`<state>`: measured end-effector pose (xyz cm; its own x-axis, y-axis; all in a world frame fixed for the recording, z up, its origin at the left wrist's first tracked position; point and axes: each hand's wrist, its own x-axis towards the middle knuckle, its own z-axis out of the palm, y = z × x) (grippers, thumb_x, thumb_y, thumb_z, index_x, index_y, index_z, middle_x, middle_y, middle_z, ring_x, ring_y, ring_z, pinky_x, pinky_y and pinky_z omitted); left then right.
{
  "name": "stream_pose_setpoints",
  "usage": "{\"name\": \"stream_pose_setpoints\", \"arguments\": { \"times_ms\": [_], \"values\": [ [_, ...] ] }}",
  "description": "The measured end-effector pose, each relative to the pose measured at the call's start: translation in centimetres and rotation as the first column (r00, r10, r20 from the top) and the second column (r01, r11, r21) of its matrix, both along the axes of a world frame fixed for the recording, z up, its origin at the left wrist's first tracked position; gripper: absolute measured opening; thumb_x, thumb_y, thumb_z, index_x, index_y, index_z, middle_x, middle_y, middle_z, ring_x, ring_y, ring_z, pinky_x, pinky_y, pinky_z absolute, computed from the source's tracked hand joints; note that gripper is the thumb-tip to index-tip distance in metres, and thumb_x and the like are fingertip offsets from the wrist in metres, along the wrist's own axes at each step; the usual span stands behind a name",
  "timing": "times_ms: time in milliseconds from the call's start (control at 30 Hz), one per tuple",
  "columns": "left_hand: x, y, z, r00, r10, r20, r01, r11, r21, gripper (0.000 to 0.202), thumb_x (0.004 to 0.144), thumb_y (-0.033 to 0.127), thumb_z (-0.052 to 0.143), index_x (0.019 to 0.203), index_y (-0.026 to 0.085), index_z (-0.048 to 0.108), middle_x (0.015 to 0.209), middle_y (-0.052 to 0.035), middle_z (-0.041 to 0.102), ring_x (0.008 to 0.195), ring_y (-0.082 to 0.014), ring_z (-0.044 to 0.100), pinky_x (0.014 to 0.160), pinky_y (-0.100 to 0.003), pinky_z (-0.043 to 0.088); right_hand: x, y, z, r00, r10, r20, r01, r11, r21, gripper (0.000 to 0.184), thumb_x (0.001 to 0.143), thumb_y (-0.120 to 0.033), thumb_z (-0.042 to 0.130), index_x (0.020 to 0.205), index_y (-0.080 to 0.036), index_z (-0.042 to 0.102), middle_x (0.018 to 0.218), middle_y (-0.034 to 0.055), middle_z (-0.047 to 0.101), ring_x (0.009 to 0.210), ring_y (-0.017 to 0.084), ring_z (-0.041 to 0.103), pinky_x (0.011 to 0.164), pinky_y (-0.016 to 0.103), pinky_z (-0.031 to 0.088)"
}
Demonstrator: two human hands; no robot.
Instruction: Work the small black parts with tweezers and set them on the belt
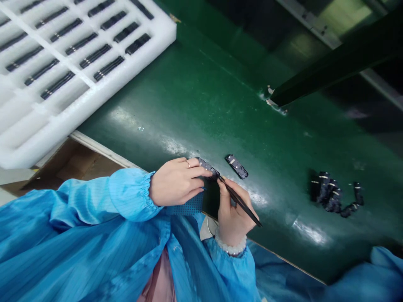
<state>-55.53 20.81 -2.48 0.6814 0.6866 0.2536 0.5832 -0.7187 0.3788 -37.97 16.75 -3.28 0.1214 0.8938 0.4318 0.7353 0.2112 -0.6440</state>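
Observation:
My left hand pinches a small black rectangular part at the near edge of the green belt. A ring shows on one finger. My right hand grips thin black tweezers, whose tip touches the end of that part. A beaded bracelet sits on the right wrist. Under my left fingers lies a dark blue dotted sheet. Another black part of the same kind lies flat on the belt just beyond my hands.
A white foam tray with rows of slots holding several black parts rests at the upper left. A pile of several black parts lies on the belt to the right. A dark bar crosses above the belt. A cardboard box sits below the tray.

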Motion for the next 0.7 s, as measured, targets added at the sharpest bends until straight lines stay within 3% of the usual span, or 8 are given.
{"name": "stream_pose_setpoints", "arguments": {
  "times_ms": [700],
  "values": [
    [0.19,-0.12,0.01,0.999,0.014,0.031,-0.014,1.0,0.005,0.022,0.089,0.028,0.053,0.076,0.02,0.069,0.115,0.0046,0.064,0.095,-0.0185,0.055,0.07,-0.033,0.039,-0.21,-0.21,0.07,0.997,0.041,0.061,-0.042,0.999,0.004,0.018,0.08,-0.013,0.065,0.095,-0.021,0.065,0.089,0.0004,0.073,0.08,0.014,0.071,0.076,0.025,0.057]
  ]
}}
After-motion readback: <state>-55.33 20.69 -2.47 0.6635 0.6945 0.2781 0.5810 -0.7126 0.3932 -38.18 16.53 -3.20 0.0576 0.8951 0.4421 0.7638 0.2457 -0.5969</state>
